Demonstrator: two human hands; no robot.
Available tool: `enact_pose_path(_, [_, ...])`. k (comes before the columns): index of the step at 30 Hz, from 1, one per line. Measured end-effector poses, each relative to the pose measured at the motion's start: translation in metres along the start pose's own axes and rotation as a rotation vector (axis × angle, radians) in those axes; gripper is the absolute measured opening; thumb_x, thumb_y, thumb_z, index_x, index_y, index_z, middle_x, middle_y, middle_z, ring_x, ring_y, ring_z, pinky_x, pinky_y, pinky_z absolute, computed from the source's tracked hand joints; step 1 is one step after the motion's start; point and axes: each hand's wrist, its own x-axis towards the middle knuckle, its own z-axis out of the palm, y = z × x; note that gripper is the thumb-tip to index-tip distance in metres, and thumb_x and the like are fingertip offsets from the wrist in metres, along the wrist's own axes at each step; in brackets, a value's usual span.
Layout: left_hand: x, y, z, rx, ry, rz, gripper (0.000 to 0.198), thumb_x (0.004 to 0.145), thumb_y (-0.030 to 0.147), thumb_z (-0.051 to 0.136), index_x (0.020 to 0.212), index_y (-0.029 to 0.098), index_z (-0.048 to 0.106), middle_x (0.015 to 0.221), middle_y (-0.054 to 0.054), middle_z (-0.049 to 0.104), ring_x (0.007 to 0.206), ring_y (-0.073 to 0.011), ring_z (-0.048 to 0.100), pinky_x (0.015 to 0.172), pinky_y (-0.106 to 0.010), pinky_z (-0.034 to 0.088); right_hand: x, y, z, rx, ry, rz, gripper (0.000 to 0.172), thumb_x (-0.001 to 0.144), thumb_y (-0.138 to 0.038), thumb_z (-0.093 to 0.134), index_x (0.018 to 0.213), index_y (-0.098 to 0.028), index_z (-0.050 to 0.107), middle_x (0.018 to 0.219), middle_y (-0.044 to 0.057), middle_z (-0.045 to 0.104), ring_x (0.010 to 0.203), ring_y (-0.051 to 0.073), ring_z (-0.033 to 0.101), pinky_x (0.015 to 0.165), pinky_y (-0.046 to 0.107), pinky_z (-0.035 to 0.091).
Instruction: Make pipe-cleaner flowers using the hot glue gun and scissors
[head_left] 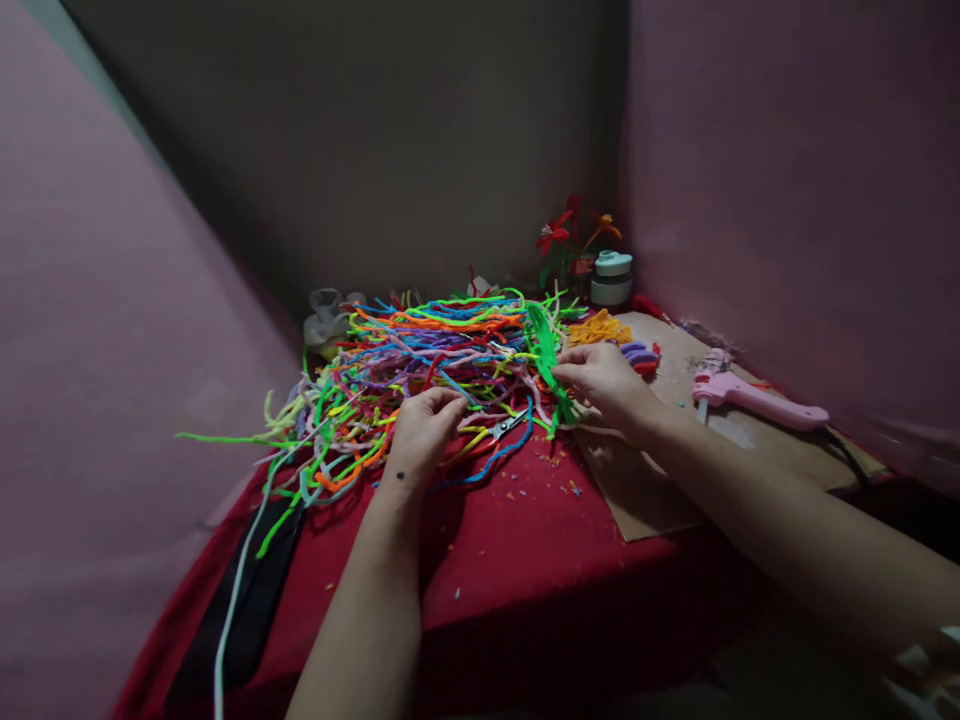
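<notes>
A big heap of many-coloured pipe cleaners (442, 340) is spread over the red cloth. At its right end, a bright green bundle of pipe cleaners (543, 335) stands up at the fingertips of my right hand (604, 385), which is closed on it. My left hand (424, 430) is in front of the heap with thumb and fingers pinched together. Whether anything thin is between those fingers I cannot make out. Small scissors (508, 426) lie between my hands, partly among the pipe cleaners.
A pink glue gun (765, 398) rests on a cardboard sheet (652, 500) at right, near orange pieces (600, 328) and purple pieces (639, 353). Behind are a lidded jar (612, 280) and red flowers (555, 232). A white cord (238, 590) runs down the left side.
</notes>
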Motion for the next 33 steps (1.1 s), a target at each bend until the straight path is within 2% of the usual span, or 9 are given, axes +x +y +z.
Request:
enact_pose_path(3, [0.002,-0.002,-0.006,0.160,-0.087,0.040,0.021,0.070,0.033,0.056,0.073,0.014,0.064,0.048,0.004,0.052,0.042,-0.0092,0.045,0.043,-0.020,0.035,0.004,0.007,0.001,-0.159,0.020,0.012,0.013,0.067,-0.015,0.054,0.059,-0.012,0.063,0.050,0.001,0.052,0.051,0.014,0.049,0.053,0.026,0.034])
enact_pose_path(5, [0.002,-0.004,-0.009,0.282,-0.161,0.075,0.019,0.070,0.031,0.056,0.073,0.015,0.067,0.054,0.001,0.058,0.050,-0.0112,0.051,0.048,-0.021,0.039,0.004,0.008,0.002,-0.242,0.093,-0.007,0.016,0.068,-0.014,0.054,0.075,-0.009,0.067,0.064,0.007,0.061,0.064,0.020,0.056,0.060,0.029,0.037])
enact_pose_path(7, [0.000,-0.005,-0.010,0.412,-0.235,0.114,0.015,0.069,0.026,0.057,0.072,0.017,0.068,0.061,0.000,0.063,0.057,-0.0130,0.056,0.052,-0.022,0.041,0.000,0.006,0.004,-0.330,0.186,-0.090,0.026,0.071,-0.015,0.053,0.093,-0.008,0.067,0.084,0.013,0.065,0.079,0.024,0.058,0.069,0.032,0.039])
enact_pose_path(9, [-0.003,-0.007,-0.008,0.548,-0.287,0.154,0.011,0.068,0.022,0.058,0.072,0.018,0.068,0.067,-0.002,0.065,0.063,-0.0146,0.059,0.057,-0.023,0.042,-0.007,0.002,0.007,-0.385,0.223,-0.227,0.026,0.076,-0.017,0.052,0.096,-0.009,0.067,0.093,0.014,0.066,0.085,0.024,0.059,0.074,0.032,0.041])
enact_pose_path(11, [-0.009,-0.008,-0.003,0.681,-0.306,0.196,0.011,0.071,0.020,0.056,0.075,0.018,0.067,0.074,-0.005,0.067,0.070,-0.0177,0.061,0.062,-0.025,0.043,-0.015,-0.005,0.011,-0.378,0.163,-0.338,0.022,0.078,-0.016,0.050,0.090,-0.011,0.069,0.090,0.011,0.068,0.084,0.021,0.061,0.076,0.030,0.042])
enact_pose_path(15, [-0.022,-0.007,0.005,0.907,-0.298,0.258,0.023,0.079,0.013,0.044,0.093,0.015,0.062,0.091,-0.015,0.067,0.085,-0.0251,0.063,0.070,-0.034,0.046,-0.024,-0.020,0.026,-0.393,-0.110,-0.391,0.023,0.075,-0.009,0.051,0.083,-0.015,0.071,0.085,0.007,0.071,0.080,0.017,0.064,0.074,0.024,0.043])
enact_pose_path(21, [-0.034,-0.002,-0.006,1.093,-0.329,0.279,0.024,0.082,0.012,0.041,0.099,0.013,0.058,0.095,-0.015,0.066,0.089,-0.0262,0.063,0.074,-0.036,0.048,-0.019,-0.034,0.049,-0.772,-0.481,-0.468,0.028,0.079,-0.013,0.046,0.089,-0.021,0.071,0.087,0.007,0.072,0.082,0.021,0.066,0.065,0.026,0.040])
enact_pose_path(27, [-0.034,-0.012,-0.018,1.141,-0.280,0.243,0.026,0.083,0.011,0.040,0.100,0.012,0.059,0.096,-0.016,0.065,0.090,-0.0281,0.062,0.073,-0.038,0.048,-0.023,-0.028,0.065,-0.835,-0.587,-0.546,0.023,0.076,-0.011,0.050,0.087,-0.018,0.069,0.091,0.010,0.068,0.087,0.022,0.062,0.067,0.027,0.040])
enact_pose_path(33, [-0.031,-0.018,-0.021,1.054,-0.210,0.213,0.023,0.087,0.017,0.040,0.093,0.015,0.061,0.093,-0.012,0.065,0.085,-0.0212,0.062,0.074,-0.031,0.047,-0.032,-0.015,0.072,-0.891,-0.518,-0.647,0.025,0.086,-0.010,0.040,0.092,-0.015,0.065,0.095,0.013,0.062,0.091,0.023,0.057,0.070,0.030,0.041])
